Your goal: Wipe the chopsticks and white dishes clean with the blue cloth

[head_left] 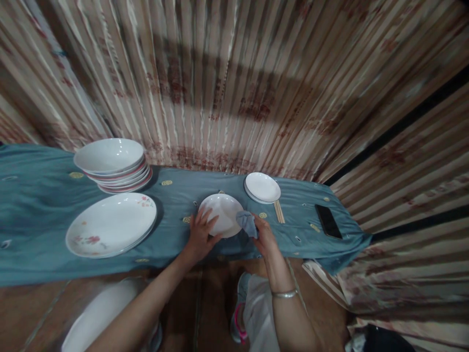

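Note:
A white plate [227, 208] lies in front of me near the middle of the cloth-covered table. My left hand [202, 232] rests on its left side, fingers spread over the white surface. In my right hand [263, 233] a blue-grey cloth [246, 223] is bunched between the fingers, and it touches the plate's right rim. Just beyond, to the right, sit small white plates [263, 187] in a short stack. Wooden chopsticks [279, 212] lie next to that stack.
On the left stand a stack of white bowls [112, 156] and large oval plates [110, 225] with red flowers. A black phone [329, 221] lies at the right on the blue-green tablecloth [176, 205]. Pleated curtains [220, 88] hang right behind the table.

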Available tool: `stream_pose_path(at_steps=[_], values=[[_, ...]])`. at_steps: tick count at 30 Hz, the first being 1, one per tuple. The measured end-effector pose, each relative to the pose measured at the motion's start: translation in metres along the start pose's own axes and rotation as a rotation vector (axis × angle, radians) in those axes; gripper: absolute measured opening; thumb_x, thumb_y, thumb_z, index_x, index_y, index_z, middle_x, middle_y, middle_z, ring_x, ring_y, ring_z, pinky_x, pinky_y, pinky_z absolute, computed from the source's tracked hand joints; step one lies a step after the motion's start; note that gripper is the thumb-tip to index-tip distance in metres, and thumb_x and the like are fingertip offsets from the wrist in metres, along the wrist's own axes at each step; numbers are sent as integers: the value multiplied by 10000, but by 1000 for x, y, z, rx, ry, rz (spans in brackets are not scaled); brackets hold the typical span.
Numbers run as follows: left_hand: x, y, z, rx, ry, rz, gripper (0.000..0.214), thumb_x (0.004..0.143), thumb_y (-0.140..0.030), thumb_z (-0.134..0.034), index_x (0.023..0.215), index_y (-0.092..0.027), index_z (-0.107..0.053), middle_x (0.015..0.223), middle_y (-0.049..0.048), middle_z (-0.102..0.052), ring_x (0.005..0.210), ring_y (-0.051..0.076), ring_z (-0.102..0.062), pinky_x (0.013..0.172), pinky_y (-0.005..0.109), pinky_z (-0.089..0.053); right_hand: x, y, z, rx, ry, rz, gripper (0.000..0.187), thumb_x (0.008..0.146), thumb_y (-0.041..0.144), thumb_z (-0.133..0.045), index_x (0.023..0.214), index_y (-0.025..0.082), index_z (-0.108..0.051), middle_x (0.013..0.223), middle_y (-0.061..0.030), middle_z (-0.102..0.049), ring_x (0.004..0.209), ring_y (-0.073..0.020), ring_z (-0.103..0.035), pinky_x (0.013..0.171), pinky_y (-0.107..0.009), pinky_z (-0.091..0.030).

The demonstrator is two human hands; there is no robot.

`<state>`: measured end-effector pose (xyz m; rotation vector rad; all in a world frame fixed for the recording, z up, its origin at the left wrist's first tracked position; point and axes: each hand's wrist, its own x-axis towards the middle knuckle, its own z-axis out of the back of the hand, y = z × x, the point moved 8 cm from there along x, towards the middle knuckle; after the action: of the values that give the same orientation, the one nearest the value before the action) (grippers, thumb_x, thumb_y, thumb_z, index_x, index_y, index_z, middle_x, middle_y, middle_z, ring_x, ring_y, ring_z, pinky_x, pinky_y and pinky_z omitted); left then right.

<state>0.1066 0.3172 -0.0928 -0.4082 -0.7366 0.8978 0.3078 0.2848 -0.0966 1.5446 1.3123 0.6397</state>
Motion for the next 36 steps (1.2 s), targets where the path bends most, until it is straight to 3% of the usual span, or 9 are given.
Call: stream_pose_path(at_steps=[6,9,13,19,22,26,29,32,36], values=[[-3,-30,-22,87,194,-118,266,817,-103,-574,952,-247,-752,1282,111,-641,1326,321,-443,1128,651,-7,4,-1,0,22,-18,38,162,674,314,-697,790,208,-736,796,-32,-758,740,-191,-696,759,-315,-551],[-1,-31,-28,32,221,-117,280,856,-109,-516,907,-242,-757,1246,97,-668,1246,276,-528,1146,608,22,4,1,0,42,-33,47,168,686,298,-676,811,203,-735,799,-38,-759,736,-199,-699,783,-341,-558],[12,-36,-20,-106,179,-83,272,888,-167,-492,948,-238,-748,1128,80,-726,1102,232,-622,1173,527,0,6,11,6,99,-93,102,191,692,260,-648,840,174,-731,818,-38,-758,761,-188,-702,808,-332,-559],[41,-37,15,-327,26,128,170,797,-200,-600,849,-248,-755,918,39,-766,949,239,-664,1131,488,-214,12,25,25,260,-202,184,220,699,247,-630,886,175,-720,916,-23,-757,879,-166,-702,843,-296,-552],[48,-27,31,-566,-93,310,119,742,-281,-659,772,-221,-758,804,33,-749,816,236,-661,905,389,-449,13,29,29,291,-183,211,243,709,262,-619,911,170,-718,937,-37,-753,916,-176,-699,863,-319,-552],[46,-18,30,-1047,-212,549,268,585,-389,-791,731,-169,-751,651,20,-707,593,173,-605,607,281,-455,9,36,30,244,-207,288,281,696,259,-657,959,175,-714,963,-44,-750,928,-189,-696,866,-343,-549],[41,-16,20,-1321,-293,694,312,461,-337,-866,664,-143,-732,630,38,-709,563,154,-602,583,268,-453,4,44,27,157,-258,355,333,713,276,-658,1034,197,-699,1030,-47,-741,981,-202,-682,925,-376,-520],[36,-18,7,-1433,-261,782,284,440,-253,-880,646,-133,-726,636,50,-715,572,155,-617,610,276,-466,-8,62,12,-108,-288,525,358,784,299,-599,1120,200,-673,1161,-66,-700,1100,-217,-631,1027,-420,-446],[37,-20,-1,-1483,-216,759,229,501,-221,-853,665,-133,-720,647,36,-715,594,154,-632,652,280,-480,-33,76,-48,-648,-153,826,383,919,269,-443,1258,188,-600,1391,-104,-546,1312,-216,-473,1128,-441,-331]])
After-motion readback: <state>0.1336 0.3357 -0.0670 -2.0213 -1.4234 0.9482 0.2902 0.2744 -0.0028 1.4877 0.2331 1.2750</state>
